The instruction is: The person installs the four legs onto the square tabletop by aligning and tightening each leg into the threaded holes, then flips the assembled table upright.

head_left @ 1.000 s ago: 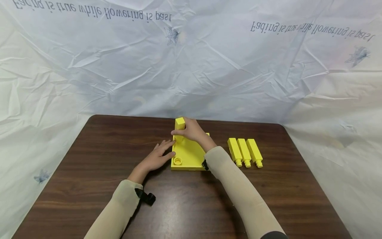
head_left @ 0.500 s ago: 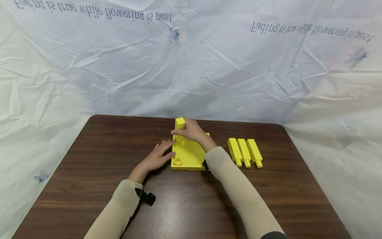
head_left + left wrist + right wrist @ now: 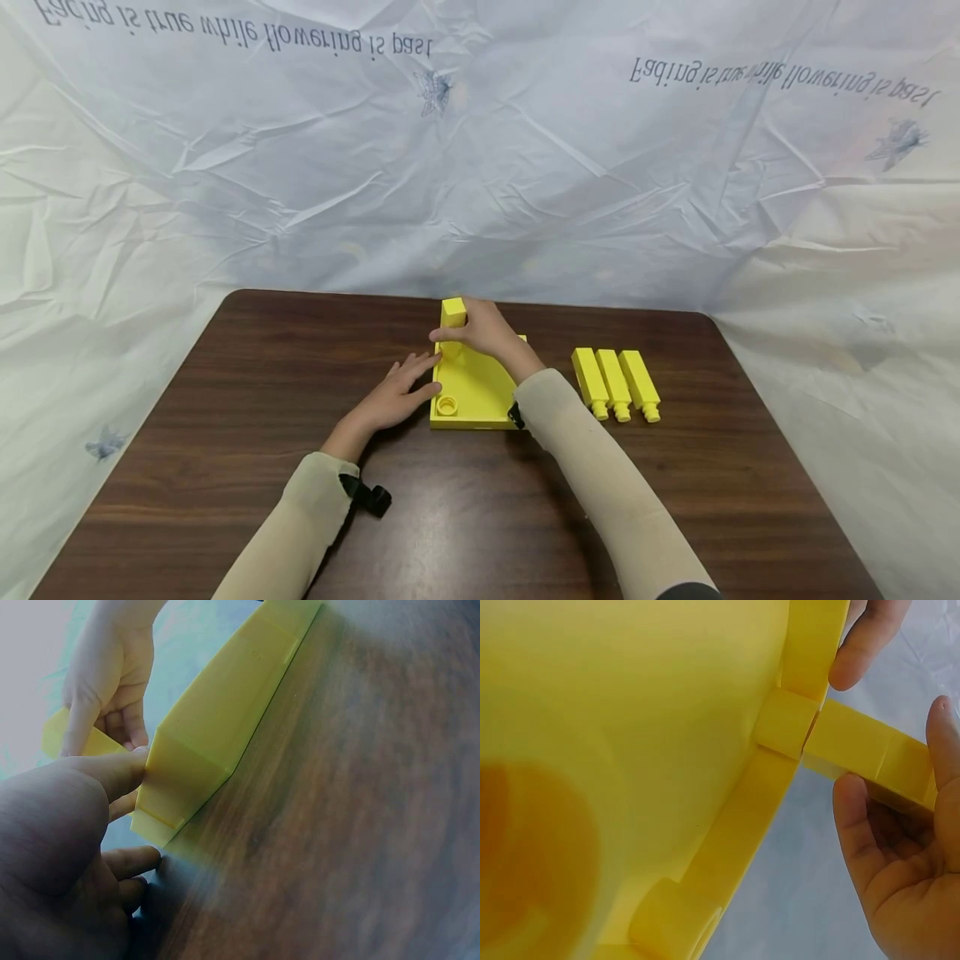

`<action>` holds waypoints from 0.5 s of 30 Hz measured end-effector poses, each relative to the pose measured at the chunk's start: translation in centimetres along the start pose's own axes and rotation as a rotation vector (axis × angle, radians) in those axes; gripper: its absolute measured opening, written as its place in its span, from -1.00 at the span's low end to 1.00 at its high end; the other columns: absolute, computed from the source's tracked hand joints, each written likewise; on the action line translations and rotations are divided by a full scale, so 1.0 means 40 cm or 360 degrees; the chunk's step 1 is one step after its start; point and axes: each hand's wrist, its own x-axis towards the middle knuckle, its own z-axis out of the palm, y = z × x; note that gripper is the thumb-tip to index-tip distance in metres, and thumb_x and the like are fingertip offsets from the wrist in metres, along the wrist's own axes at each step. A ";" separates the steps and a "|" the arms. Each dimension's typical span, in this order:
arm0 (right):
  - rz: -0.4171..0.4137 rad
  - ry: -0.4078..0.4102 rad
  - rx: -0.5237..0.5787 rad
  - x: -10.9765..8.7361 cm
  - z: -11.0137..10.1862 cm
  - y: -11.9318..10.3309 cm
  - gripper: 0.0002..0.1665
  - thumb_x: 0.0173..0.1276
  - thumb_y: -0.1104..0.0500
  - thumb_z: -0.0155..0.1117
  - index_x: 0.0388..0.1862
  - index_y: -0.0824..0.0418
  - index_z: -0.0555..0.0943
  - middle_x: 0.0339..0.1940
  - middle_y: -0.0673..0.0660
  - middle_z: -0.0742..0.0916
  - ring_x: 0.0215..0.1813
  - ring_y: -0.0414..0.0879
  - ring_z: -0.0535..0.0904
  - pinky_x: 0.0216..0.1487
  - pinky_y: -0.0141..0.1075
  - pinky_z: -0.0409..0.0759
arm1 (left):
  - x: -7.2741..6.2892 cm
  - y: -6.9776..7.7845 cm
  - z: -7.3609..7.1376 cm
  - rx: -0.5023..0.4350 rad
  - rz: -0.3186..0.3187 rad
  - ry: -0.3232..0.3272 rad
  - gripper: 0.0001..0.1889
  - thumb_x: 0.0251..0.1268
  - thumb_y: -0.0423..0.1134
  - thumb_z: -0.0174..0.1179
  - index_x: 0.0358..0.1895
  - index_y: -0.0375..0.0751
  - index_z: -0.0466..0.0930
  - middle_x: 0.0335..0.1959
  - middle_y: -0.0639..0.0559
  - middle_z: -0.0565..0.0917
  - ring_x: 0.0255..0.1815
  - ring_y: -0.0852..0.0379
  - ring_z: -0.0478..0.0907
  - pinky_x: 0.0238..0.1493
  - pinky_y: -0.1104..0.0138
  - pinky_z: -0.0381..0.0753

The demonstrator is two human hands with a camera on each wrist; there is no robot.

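A yellow square board (image 3: 483,387) with a raised rim lies on the table, and round sockets sit in its corners. At its far left corner my right hand (image 3: 486,327) grips a yellow table leg (image 3: 453,312) that stands upright. The right wrist view has the leg's lower end right at the corner socket (image 3: 786,724), a thin dark line between them. My left hand (image 3: 393,397) rests against the board's left side, fingers mostly straight and spread. The near left socket (image 3: 447,406) holds nothing. The left wrist view shows a fingertip on the board's outer wall (image 3: 180,776).
Three more yellow legs (image 3: 617,383) lie side by side to the right of the board, threaded ends toward me. The dark wooden table (image 3: 465,517) ends at a pale printed cloth (image 3: 480,183) behind and at the sides.
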 end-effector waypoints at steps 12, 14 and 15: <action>-0.0025 -0.0091 -0.0092 -0.009 -0.011 0.008 -0.68 0.54 -0.06 0.40 -0.09 0.17 0.62 -0.32 0.09 0.69 -0.38 -0.07 0.55 -0.33 -0.29 0.53 | 0.000 0.002 0.001 -0.0027 0.0001 0.0000 -0.32 0.72 0.02 0.04 0.72 -0.11 0.11 0.72 -0.27 0.03 0.75 -0.28 -0.30 0.65 -0.22 -0.42; -0.0036 -0.0090 -0.0075 -0.009 -0.013 0.009 -0.71 0.53 -0.03 0.41 -0.11 0.17 0.65 -0.32 0.09 0.70 -0.39 -0.08 0.55 -0.34 -0.29 0.54 | -0.001 0.002 0.001 -0.0026 0.0003 0.0000 -0.32 0.72 0.02 0.04 0.72 -0.11 0.11 0.72 -0.27 0.04 0.74 -0.29 -0.29 0.65 -0.22 -0.41; -0.0041 -0.0090 -0.0059 -0.009 -0.013 0.010 -0.73 0.52 -0.02 0.42 -0.13 0.17 0.66 -0.33 0.09 0.71 -0.39 -0.08 0.55 -0.34 -0.29 0.54 | -0.001 0.002 0.001 -0.0026 0.0004 -0.0002 -0.32 0.72 0.02 0.04 0.72 -0.12 0.11 0.72 -0.27 0.04 0.74 -0.29 -0.30 0.65 -0.22 -0.41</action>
